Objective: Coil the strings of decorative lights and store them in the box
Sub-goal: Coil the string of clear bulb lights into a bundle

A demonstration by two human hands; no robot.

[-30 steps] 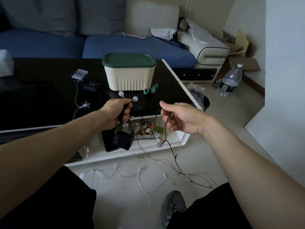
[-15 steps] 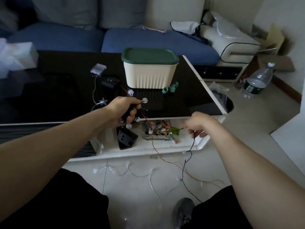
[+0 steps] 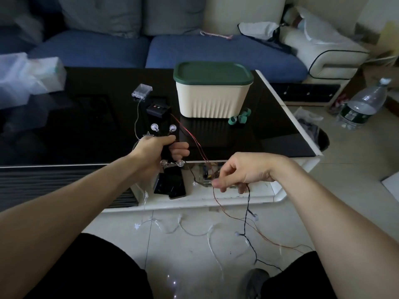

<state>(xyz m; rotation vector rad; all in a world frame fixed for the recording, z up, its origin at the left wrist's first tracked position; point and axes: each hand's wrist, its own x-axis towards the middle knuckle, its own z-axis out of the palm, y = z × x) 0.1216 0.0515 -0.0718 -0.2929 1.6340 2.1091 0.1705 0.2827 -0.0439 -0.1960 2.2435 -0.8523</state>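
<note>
My left hand (image 3: 158,151) grips a coiled bundle of black-wired light string (image 3: 170,147), with clear round bulbs sticking out above and below the fist. The string's loose black wire (image 3: 248,214) runs from the bundle to my right hand (image 3: 244,171), which pinches it, and then trails to the floor. A cream box with a closed green lid (image 3: 212,89) stands on the black table (image 3: 97,126) behind my hands. A thin red wire (image 3: 194,139) leads from a black battery box (image 3: 158,108) down to the floor. A white string with star lights (image 3: 183,227) lies on the tiles.
A clear battery case (image 3: 142,91) and green tape rolls (image 3: 239,118) sit on the table. A phone (image 3: 176,184) and a black box lie on the lower white shelf. A water bottle (image 3: 362,104) stands on the floor at right. A blue sofa (image 3: 216,48) is behind.
My right hand dropped from chest height to the table's lower shelf and moved in toward the left hand, sliding down the black wire. The left hand kept gripping the bundle.
</note>
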